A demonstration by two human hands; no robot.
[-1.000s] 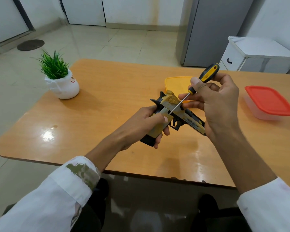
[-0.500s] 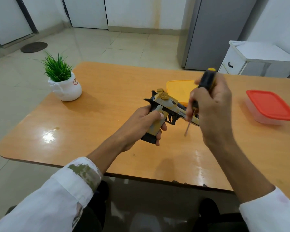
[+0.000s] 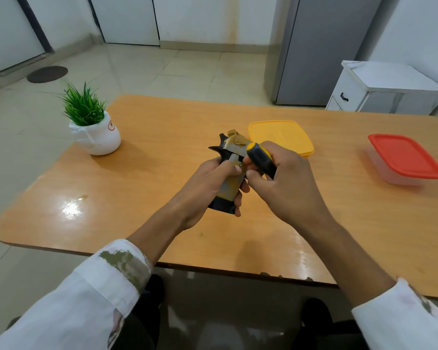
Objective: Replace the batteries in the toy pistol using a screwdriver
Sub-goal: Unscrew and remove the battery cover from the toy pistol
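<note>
The screwdriver (image 3: 261, 157) has been swung down from its raised position and is now laid across the right hand (image 3: 286, 183), fingers curled around its black-and-yellow handle. The toy pistol (image 3: 232, 173) is gripped by the left hand (image 3: 208, 188), closed about its tan grip, and held above the desk (image 3: 162, 223) between both hands. Its black base is pointed down. Bare desk is left toward the near edge.

Left hand (image 3: 208, 183) grasps toy pistol (image 3: 232, 170); right hand (image 3: 286, 185) clutches screwdriver (image 3: 261, 157).
</note>
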